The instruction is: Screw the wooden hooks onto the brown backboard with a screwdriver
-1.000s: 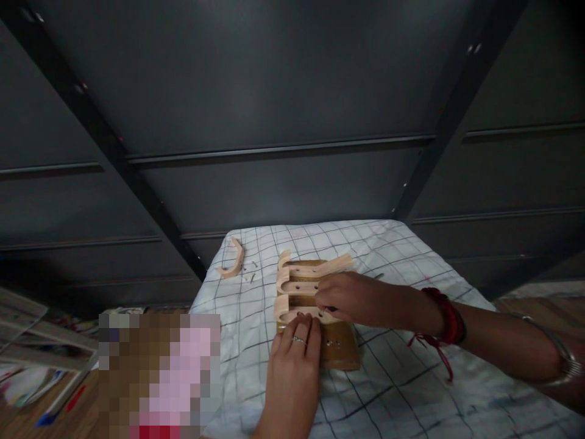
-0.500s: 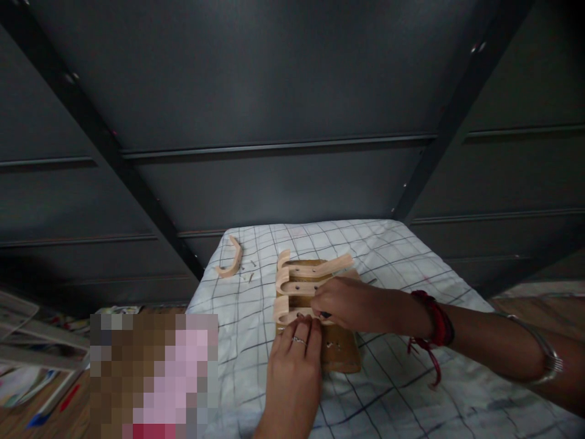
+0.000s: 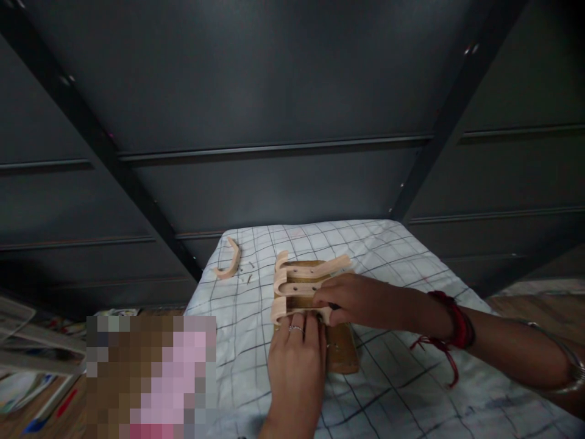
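Both hands are resting just beside each other at the brown board (image 3: 342,350). The left hand (image 3: 297,360) is lying over the board's near left part, its fingertips covering some of the nearest wooden hook (image 3: 280,310); whether they are gripping or merely pressing, I cannot tell. Over the board's right side, the right hand (image 3: 350,299) is clasping a slim dark object (image 3: 335,306) between thumb and fingers, mostly hidden. A ring (image 3: 295,328) is showing on the left hand; right of the board, a red wristband (image 3: 460,326) and a silver bangle (image 3: 576,366) are circling the right arm.

Farther up the board, a middle hook (image 3: 301,289) and a far hook (image 3: 331,266) are lying across it, curved ends sitting at its left edge. Left of the board, well apart, a loose hook (image 3: 234,262) is lying, with small screws (image 3: 249,278) sitting between. Beneath the board, a checked cloth (image 3: 388,396) is spreading outward; beyond it, a dark panelled wall (image 3: 274,79) is standing.
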A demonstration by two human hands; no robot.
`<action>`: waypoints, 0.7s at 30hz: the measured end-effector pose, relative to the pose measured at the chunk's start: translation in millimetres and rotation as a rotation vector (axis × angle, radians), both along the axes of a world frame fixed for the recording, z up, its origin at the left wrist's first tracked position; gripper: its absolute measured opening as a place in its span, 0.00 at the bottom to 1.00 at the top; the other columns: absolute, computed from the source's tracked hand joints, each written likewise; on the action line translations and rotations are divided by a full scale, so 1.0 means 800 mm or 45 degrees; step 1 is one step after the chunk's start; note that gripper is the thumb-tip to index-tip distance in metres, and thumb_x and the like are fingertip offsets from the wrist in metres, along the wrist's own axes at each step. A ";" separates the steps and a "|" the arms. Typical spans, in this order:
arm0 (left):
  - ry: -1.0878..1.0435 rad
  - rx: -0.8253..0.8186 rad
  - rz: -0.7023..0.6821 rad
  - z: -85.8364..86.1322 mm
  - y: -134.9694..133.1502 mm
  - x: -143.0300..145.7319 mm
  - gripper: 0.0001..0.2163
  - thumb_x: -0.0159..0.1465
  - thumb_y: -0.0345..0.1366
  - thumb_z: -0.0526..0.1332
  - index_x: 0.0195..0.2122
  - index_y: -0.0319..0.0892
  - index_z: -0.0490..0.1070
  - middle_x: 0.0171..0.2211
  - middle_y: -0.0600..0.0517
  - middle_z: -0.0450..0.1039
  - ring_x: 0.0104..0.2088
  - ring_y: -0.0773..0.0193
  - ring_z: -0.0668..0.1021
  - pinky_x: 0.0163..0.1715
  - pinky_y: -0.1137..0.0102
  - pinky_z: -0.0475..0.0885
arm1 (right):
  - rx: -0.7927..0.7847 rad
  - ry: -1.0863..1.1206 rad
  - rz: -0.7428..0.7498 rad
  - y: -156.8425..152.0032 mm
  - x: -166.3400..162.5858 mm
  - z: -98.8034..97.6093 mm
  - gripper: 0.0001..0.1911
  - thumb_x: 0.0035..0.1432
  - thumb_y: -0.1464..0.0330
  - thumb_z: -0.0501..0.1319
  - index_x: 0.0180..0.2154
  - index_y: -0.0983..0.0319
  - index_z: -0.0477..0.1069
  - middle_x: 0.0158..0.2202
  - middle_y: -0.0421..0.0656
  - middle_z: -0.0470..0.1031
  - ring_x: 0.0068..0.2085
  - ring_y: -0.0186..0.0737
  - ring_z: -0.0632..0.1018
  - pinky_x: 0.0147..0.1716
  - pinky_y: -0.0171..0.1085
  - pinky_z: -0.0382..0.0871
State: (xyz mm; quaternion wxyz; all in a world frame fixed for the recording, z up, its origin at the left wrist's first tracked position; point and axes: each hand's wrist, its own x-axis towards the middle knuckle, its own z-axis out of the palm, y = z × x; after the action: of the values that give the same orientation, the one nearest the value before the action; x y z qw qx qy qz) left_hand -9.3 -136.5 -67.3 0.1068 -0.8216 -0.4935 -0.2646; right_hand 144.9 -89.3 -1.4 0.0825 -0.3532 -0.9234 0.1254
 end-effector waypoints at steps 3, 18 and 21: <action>0.045 0.010 0.009 0.000 0.001 0.000 0.05 0.57 0.28 0.56 0.35 0.40 0.68 0.31 0.51 0.70 0.32 0.60 0.72 0.32 0.64 0.71 | 0.113 0.141 -0.173 -0.005 0.003 0.027 0.08 0.55 0.72 0.53 0.36 0.65 0.69 0.34 0.45 0.76 0.35 0.38 0.75 0.35 0.35 0.65; -0.105 -0.267 0.138 0.001 0.001 0.009 0.08 0.59 0.28 0.54 0.36 0.43 0.70 0.35 0.49 0.69 0.34 0.58 0.71 0.31 0.63 0.70 | 0.522 0.608 -0.367 -0.038 -0.003 0.046 0.11 0.59 0.69 0.47 0.26 0.61 0.61 0.16 0.35 0.69 0.16 0.27 0.69 0.15 0.26 0.59; -0.211 -0.309 0.140 0.003 0.000 0.011 0.08 0.59 0.30 0.53 0.35 0.44 0.71 0.35 0.48 0.68 0.35 0.57 0.70 0.33 0.63 0.70 | 0.597 0.644 -0.291 -0.036 -0.009 0.037 0.11 0.60 0.68 0.48 0.26 0.61 0.62 0.17 0.35 0.69 0.16 0.26 0.68 0.15 0.25 0.59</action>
State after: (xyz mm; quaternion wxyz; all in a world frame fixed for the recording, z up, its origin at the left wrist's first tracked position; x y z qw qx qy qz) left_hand -0.6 -136.3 -64.9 -0.0202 -0.7756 -0.5731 -0.2636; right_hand 137.8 -118.3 27.8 0.4007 -0.3832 -0.8320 -0.0165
